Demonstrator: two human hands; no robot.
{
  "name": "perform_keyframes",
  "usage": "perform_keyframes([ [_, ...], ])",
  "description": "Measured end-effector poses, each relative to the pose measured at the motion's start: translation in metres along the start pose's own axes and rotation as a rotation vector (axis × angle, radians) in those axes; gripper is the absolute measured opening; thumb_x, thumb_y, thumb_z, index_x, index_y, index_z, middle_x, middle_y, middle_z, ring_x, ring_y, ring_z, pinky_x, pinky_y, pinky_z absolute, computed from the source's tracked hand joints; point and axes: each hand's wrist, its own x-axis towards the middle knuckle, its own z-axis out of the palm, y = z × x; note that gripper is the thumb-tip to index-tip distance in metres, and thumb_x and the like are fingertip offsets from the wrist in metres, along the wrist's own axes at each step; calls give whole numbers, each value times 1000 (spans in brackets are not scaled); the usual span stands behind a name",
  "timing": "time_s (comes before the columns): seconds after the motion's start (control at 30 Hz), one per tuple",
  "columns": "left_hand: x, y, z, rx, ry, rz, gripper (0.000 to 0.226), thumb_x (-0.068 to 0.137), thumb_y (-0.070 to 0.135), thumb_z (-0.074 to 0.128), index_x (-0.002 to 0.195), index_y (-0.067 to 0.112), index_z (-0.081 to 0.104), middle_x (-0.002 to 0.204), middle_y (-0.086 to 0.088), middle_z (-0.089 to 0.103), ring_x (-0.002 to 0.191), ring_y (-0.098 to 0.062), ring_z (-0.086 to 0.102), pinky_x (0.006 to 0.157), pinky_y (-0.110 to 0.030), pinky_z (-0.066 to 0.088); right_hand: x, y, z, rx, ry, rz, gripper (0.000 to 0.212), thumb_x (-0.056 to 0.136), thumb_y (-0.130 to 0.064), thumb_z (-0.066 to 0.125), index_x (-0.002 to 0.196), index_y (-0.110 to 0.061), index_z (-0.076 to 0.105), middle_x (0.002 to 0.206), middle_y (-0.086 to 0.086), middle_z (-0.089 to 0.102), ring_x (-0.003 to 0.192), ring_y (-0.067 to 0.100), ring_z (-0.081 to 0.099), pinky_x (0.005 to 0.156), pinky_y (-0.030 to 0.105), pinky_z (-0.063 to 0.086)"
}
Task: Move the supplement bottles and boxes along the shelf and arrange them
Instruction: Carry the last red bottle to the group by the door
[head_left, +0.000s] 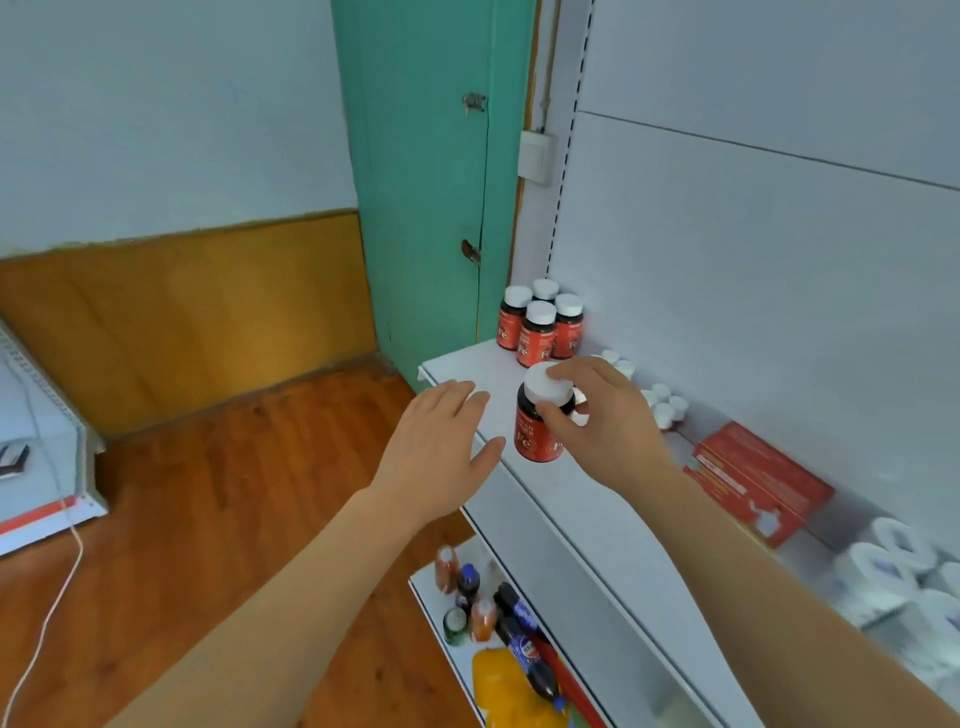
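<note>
My right hand (605, 415) grips a red supplement bottle (535, 434) with a white cap near its top, above the front part of the white shelf (561, 499). My left hand (441, 441) hovers to the left of it with fingers straight, touching nothing. Several matching red bottles (540, 325) stand grouped at the shelf's far end. Small white-capped bottles (662, 402) line the back wall behind my right hand. A red box (753, 480) lies flat further right.
White rolls (893, 577) fill the shelf's near right end. A lower shelf (431, 603) holds drink bottles (470, 597) and a yellow container (504, 680). A green door (431, 171) stands beyond the shelf's end. Wooden floor (208, 519) lies to the left.
</note>
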Motion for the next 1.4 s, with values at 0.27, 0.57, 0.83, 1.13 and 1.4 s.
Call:
perform_keyframes([
  [0.27, 121, -91, 28, 61, -54, 81, 62, 98, 55, 38, 149, 20, 34, 156, -3, 34, 144, -23, 27, 119, -34, 17, 106, 48, 96, -39, 50, 22, 30, 85, -27, 70, 112, -15, 65, 115, 2, 64, 102, 26, 58, 82, 45, 53],
  [0.57, 238, -154, 55, 12, -124, 227, 65, 97, 55, 39, 149, 16, 33, 155, -5, 35, 143, -23, 29, 119, -38, 22, 174, 80, 160, -161, 24, 149, 31, 83, -24, 73, 112, -14, 66, 112, 2, 65, 94, 23, 60, 77, 23, 41],
  [0.83, 317, -191, 90, -166, -219, 435, 70, 94, 58, 45, 150, 17, 33, 154, -2, 35, 142, -21, 30, 117, -39, 28, 191, 87, 192, -312, 91, 286, 30, 84, -22, 73, 112, -12, 67, 116, 1, 68, 98, 24, 63, 75, 25, 49],
  [1.13, 357, -200, 101, -293, -283, 683, 70, 91, 56, 54, 149, 22, 33, 152, 3, 39, 140, -16, 35, 114, -35, 30, 197, 69, 207, -432, 176, 393, 28, 87, -21, 72, 112, -11, 67, 124, 4, 65, 90, 22, 66, 68, 37, 58],
  [1.4, 376, -201, 105, -406, -351, 761, 60, 85, 65, 56, 134, 31, 46, 128, 12, 57, 114, -7, 53, 90, -24, 44, 199, 66, 213, -462, 217, 397, 26, 88, -26, 72, 108, -9, 68, 120, 4, 66, 82, 18, 65, 64, 32, 57],
])
